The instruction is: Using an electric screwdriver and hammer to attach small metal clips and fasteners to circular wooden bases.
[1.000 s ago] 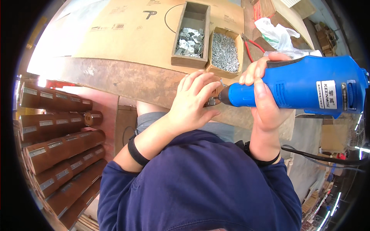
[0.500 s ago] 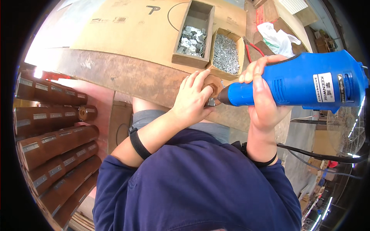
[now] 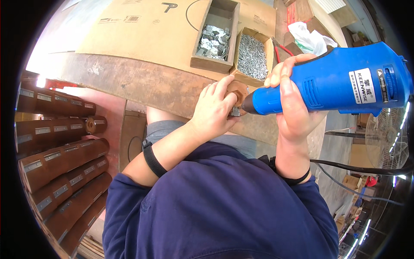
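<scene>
My right hand (image 3: pixel 297 95) is wrapped round the front part of a big blue electric screwdriver (image 3: pixel 340 82). Its dark tapered nose (image 3: pixel 247 105) points left and meets a small metal plate (image 3: pixel 236 111) on the brown round wooden piece (image 3: pixel 238 93), which has an angular hollow in its end. My left hand (image 3: pixel 214 103) is closed on that wooden piece, thumb and fingers by the metal plate. The screwdriver's bit and any screw under it are hidden.
A wooden tray (image 3: pixel 215 63) of small metal plates and a cardboard box (image 3: pixel 252 77) of screws stand beyond my hands on the workbench (image 3: pixel 142 82). Red-handled pliers (image 3: pixel 277 52) and a white plastic bag (image 3: pixel 308 39) lie further right. Brown rollers (image 3: pixel 64 153) with metal plates are stacked at left.
The screwdriver's rear end has swung slightly away from me, its nose staying at the metal plate. Both hands keep their grips, and the whole view has shifted a little.
</scene>
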`<state>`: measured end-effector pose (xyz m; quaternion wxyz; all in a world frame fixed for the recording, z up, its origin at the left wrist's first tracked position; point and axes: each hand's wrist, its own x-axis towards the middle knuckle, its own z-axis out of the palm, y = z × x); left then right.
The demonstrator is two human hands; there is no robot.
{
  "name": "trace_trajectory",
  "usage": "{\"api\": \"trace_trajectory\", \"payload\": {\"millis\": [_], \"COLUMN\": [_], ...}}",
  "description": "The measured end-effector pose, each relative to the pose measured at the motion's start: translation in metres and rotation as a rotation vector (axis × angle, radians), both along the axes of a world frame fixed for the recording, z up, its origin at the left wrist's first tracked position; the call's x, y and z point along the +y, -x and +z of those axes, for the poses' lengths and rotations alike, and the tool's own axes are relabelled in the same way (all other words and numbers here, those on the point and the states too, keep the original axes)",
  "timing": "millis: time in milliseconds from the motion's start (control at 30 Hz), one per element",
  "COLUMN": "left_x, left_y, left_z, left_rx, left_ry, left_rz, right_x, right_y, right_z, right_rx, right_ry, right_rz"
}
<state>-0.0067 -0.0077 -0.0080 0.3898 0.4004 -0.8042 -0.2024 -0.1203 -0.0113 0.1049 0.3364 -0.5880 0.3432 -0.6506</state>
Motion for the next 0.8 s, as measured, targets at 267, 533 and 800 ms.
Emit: {"api": "trace_trajectory", "payload": {"millis": [267,533,800], "left_x": [-0.001,0.000,-0.003], "left_y": [-0.001,0.000,-0.012], "left_z": [-0.001,0.001,0.007], "left_rx": [-0.036,-0.044,0.044], "left_ry": [-0.024,-0.052,-0.077], "left_rz": [-0.010,-0.007,-0.127], "right_x": [0.000,0.001,0.002], "right_y": [0.006,0.017,0.099], "right_z": [-0.002,0.002,-0.018], "right_rx": [0.051,-0.035,-0.466], "right_ry": [-0.053,-0.036,-0.097], "right_rz": [0.014,0.036,-0.048]}}
